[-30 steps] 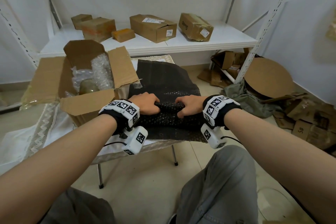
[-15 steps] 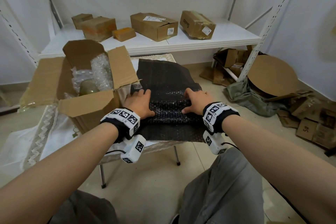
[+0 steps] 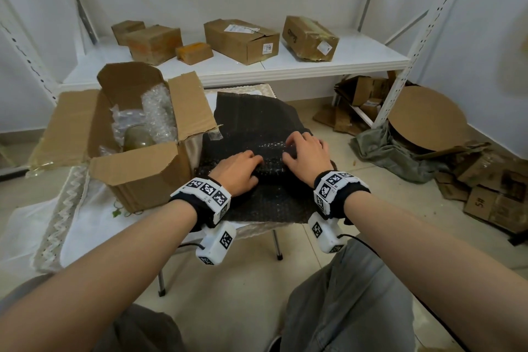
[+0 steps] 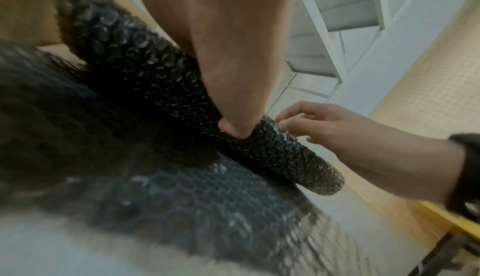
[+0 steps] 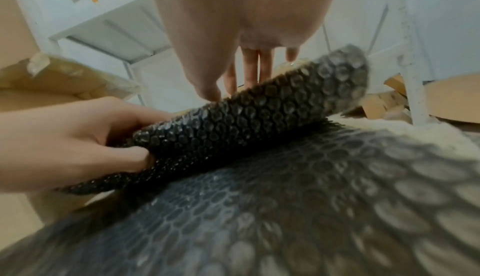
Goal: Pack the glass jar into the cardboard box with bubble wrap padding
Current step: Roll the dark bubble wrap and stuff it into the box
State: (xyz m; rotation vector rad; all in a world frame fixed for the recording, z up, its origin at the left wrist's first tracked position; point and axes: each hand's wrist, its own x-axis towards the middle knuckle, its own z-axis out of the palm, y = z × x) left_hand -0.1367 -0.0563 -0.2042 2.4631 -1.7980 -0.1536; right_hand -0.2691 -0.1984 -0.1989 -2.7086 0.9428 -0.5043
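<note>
A black bubble wrap sheet (image 3: 257, 117) lies on the small table, its near part rolled into a tube (image 3: 271, 161). My left hand (image 3: 238, 170) grips the tube's left part, thumb under and fingers over, as the right wrist view shows at the left hand (image 5: 78, 141). My right hand (image 3: 307, 151) curls over the tube's right part (image 5: 259, 112); its fingers (image 5: 249, 65) reach past the far side. The open cardboard box (image 3: 137, 171) stands to the left. Inside it are the glass jar (image 3: 138, 138) and clear bubble wrap (image 3: 158, 111).
The table (image 3: 85, 226) has a white lace cloth. A white shelf (image 3: 328, 63) behind it carries several closed cardboard boxes. Flattened cardboard (image 3: 428, 117) and a grey cloth (image 3: 400, 154) lie on the floor at the right. My knees are below the table's front edge.
Both hands have moved away from me along the sheet, and the rolled tube has travelled farther up it. The right hand now sits ahead of the left.
</note>
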